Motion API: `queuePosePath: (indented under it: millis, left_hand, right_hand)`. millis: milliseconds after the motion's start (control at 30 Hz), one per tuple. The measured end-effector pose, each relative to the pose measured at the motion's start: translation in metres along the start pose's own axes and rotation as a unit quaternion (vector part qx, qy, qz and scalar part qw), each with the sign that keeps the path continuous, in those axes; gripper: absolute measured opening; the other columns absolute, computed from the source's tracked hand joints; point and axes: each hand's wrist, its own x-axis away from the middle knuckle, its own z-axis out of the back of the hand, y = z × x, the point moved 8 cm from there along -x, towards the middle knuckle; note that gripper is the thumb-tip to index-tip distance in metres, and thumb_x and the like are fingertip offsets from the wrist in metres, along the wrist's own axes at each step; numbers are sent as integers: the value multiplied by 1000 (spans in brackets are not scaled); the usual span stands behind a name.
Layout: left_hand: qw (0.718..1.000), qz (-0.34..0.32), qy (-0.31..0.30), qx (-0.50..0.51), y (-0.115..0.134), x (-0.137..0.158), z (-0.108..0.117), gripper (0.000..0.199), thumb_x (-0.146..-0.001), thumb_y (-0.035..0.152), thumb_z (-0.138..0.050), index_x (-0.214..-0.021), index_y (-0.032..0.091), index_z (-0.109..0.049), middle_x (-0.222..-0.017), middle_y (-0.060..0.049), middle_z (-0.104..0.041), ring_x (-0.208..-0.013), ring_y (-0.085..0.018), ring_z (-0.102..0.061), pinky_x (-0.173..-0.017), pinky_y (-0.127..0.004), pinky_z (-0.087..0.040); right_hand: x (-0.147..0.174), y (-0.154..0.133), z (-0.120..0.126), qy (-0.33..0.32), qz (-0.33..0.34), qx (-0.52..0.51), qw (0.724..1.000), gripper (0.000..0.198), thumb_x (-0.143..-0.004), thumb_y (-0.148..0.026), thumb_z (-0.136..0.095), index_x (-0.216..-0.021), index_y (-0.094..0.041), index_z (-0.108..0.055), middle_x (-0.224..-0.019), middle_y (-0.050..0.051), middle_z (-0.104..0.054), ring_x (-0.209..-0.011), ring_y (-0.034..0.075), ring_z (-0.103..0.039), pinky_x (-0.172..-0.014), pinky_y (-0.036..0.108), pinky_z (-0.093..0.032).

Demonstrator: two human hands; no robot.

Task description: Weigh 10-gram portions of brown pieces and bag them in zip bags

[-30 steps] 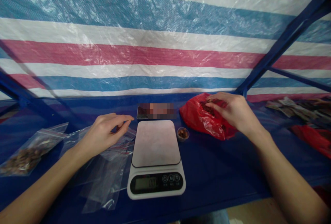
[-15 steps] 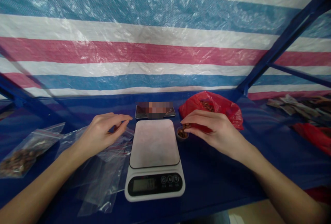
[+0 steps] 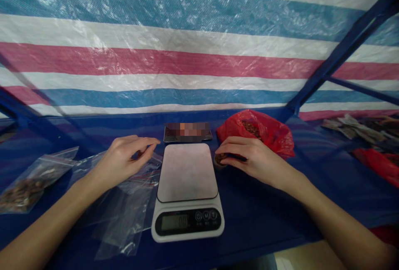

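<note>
My left hand hovers over flat clear zip bags, left of a white kitchen scale. Its thumb and forefinger come together, with nothing visible between them. At the scale's right side, my right hand has its thumb and fingers closed at the mouth of a small cup, on dried brown pieces. The hand hides part of the cup. Just behind it lies an open red plastic bag of similar brown pieces. The scale's plate is bare; its display seems to read zeros.
A phone with a blurred screen lies behind the scale. A filled clear bag lies at far left. To the right are another red bag and dried strips. Blue frame bars and a striped sheet border the blue table.
My right hand has moved slightly left and down, its fingers now at the cup's mouth and covering more of it. My left hand holds its place.
</note>
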Motion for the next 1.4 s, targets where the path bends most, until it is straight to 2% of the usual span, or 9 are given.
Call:
queuePosePath:
  millis: [333,633,833,933,1033,1100,1200,1300,1400]
  left_hand:
    - [1000,8,1,1,0,-1,0,22,-103,30,-58,-109,20,-77,-99,-3,-84,-74,-16,-78,-67,-27,-59]
    - [1000,12,-2,6,-2,0,-1,21,-103,30,-59,-109,21,-77,-102,-4,-84,-80,-18,-79,-69,-28,-60]
    - [1000,5,4,5,0,-1,0,20,-103,28,-59,-109,20,-76,-101,-4,-84,-79,-18,-79,-69,-27,-59]
    - [1000,3,6,1,0,-1,0,20,-103,28,-59,-109,19,-76,-100,-4,-84,-77,-17,-79,-68,-27,-59]
    - [1000,9,1,1,-2,-1,1,22,-104,30,-59,-109,19,-76,-99,-4,-84,-75,-17,-78,-68,-27,-58]
    - [1000,15,-2,4,-4,-1,1,22,-103,30,-58,-109,19,-77,-98,-4,-84,-74,-17,-78,-68,-26,-58]
    - [1000,21,-2,9,-6,-1,2,22,-103,29,-58,-108,19,-77,-99,-4,-84,-73,-16,-77,-67,-26,-57]
    - [1000,14,-1,10,-6,-2,1,23,-103,30,-59,-109,19,-78,-98,-4,-84,-73,-17,-77,-68,-27,-58]
    - [1000,13,2,11,-5,-2,-1,25,-103,32,-57,-109,19,-78,-95,-4,-84,-70,-16,-76,-69,-27,-58]
  right_hand:
    - [-1,-2,2,5,9,-12,1000,16,-101,-25,-69,-115,-23,-78,-110,5,-75,-95,18,-73,-86,30,-58]
    - [2,-1,13,26,14,-2,1000,22,-106,-20,-59,-114,-22,-78,-105,7,-76,-91,18,-73,-83,29,-57]
    - [0,-1,9,10,19,-14,1000,20,-104,-21,-62,-114,-23,-80,-102,6,-75,-89,18,-72,-80,28,-57]
    - [-1,-6,18,36,20,-30,999,19,-105,-22,-61,-111,-21,-80,-100,6,-74,-87,17,-71,-78,27,-55]
    - [5,-25,24,41,42,-93,994,19,-106,-25,-62,-110,-20,-80,-90,4,-74,-76,13,-68,-68,23,-50]
    - [16,-46,15,2,73,-111,991,19,-106,-27,-62,-111,-21,-79,-83,2,-74,-67,11,-65,-62,23,-46]
    - [43,-75,-12,-57,96,-29,993,23,-107,-32,-60,-119,-23,-77,-81,2,-75,-67,14,-66,-61,28,-45]
    - [71,-87,-37,-58,98,71,991,30,-108,-34,-55,-131,-21,-71,-79,3,-75,-70,19,-70,-63,34,-47]
    - [85,-84,-52,-50,85,142,985,37,-110,-30,-49,-142,-19,-63,-78,2,-73,-63,19,-68,-58,36,-43]
